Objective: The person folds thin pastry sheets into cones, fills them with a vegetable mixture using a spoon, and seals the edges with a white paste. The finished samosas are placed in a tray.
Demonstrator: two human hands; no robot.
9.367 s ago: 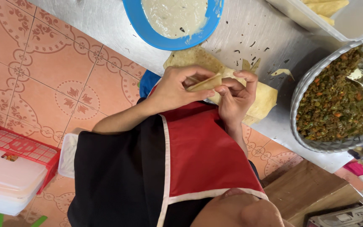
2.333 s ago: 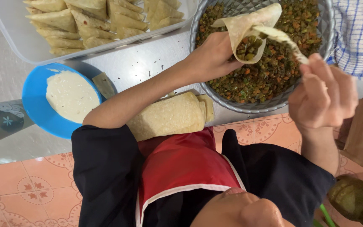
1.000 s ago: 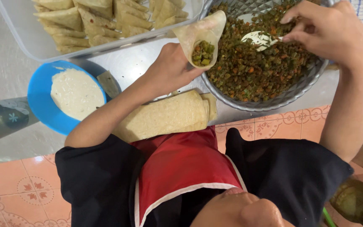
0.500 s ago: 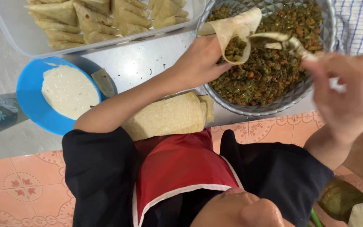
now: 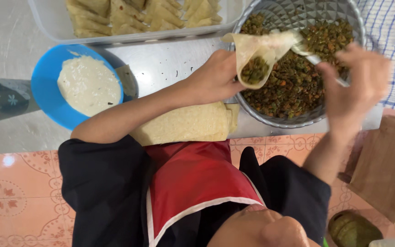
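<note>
The pastry cone [image 5: 258, 57] is held over the near left rim of the metal bowl [image 5: 270, 120], its open mouth up and partly filled with a dark green and orange filling. The left hand [image 5: 213, 77] grips it from the left, fingers curled around the folded wrapper. The right hand [image 5: 355, 84] is above the bowl's right side, fingers pinched on the handle of a spoon [image 5: 314, 55], whose tip meets the cone's upper flap. The hand is blurred, so the exact hold is hard to read.

The bowl stands at the near right part of the metal surface [image 5: 10, 50] and holds a heap of the same chopped filling [image 5: 293, 87]. Just left of it, at the near edge and under the left forearm, lies a stack of flat wrappers [image 5: 184, 124]. Farther left stands a blue bowl [image 5: 44, 98] of white paste, near the forearm but apart from it. Along the far edge a clear tray [image 5: 51, 25] holds rows of folded pastries. A blue-checked cloth [image 5: 394, 50] lies at the right edge, touching the bowl's far side.

Bare surface shows between the tray, the blue bowl and the metal bowl, and at the far left. Below the near edge is a tiled floor [image 5: 5, 201], with a brown box [image 5: 387, 169] at the right.
</note>
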